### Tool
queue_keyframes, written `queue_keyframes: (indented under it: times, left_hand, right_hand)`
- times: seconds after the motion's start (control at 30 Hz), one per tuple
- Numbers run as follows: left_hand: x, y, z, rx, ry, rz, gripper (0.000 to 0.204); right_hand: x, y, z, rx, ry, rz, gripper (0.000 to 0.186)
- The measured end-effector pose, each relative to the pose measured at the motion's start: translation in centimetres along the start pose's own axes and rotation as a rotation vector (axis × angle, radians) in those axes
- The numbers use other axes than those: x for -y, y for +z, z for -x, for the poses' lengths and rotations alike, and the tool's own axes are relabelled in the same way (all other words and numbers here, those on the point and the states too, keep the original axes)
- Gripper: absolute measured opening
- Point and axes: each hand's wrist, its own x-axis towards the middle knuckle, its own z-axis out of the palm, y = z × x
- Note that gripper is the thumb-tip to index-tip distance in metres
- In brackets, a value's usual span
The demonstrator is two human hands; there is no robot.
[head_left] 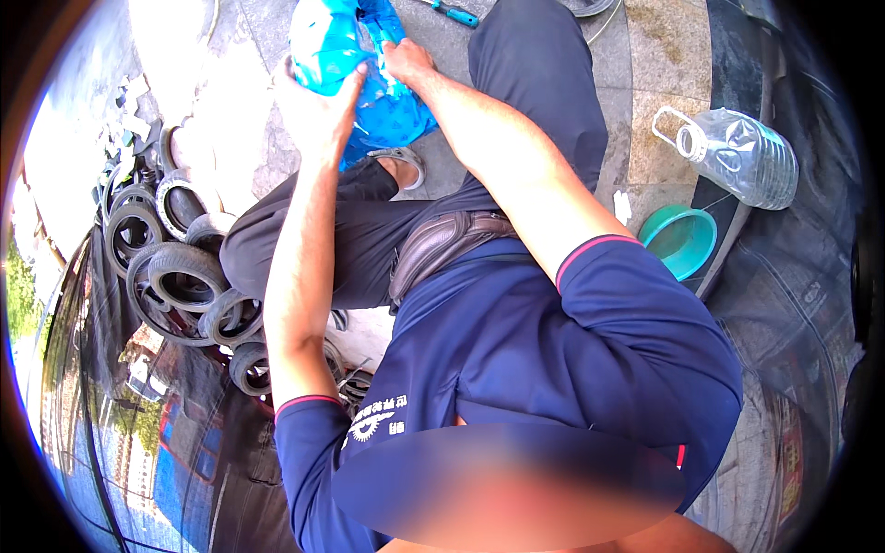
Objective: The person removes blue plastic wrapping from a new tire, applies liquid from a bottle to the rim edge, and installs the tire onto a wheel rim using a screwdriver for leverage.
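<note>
A crumpled bright blue plastic bag point(398, 112) is between my two hands at the top of the head view, above my lap and feet. My left hand point(318, 106) grips its left side, the thumb pressed on the plastic and the other fingers partly out of sight in the glare. On the right, the fingers of my right hand point(408, 61) are closed at the bag's upper part. Whatever the bag may contain cannot be made out.
Several small black tyres point(187, 276) are piled to my left. On my right lie a clear plastic jug point(749, 161) with a handle and a teal basin point(687, 241). A teal-handled tool point(455, 13) rests on the paving beyond my hands, near my right knee.
</note>
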Motion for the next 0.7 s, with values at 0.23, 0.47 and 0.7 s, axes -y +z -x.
queue_keyframes:
  times: [0.23, 0.47, 0.7]
  left_hand:
    - [1.4, 0.4, -4.2, 0.062, 0.081, 0.212, 0.075]
    - [1.2, 1.6, -4.1, -0.073, 0.143, 0.239, 0.084]
    - [3.2, 0.6, -3.2, -0.055, 0.069, 0.178, 0.085]
  right_hand:
    - [1.9, 0.7, 2.2, -0.015, -0.129, 0.068, 0.068]
    - [1.6, 3.6, -4.8, -0.030, -0.151, 0.196, 0.065]
    - [-3.4, 2.3, 1.5, 0.437, -0.015, 0.196, 0.058]
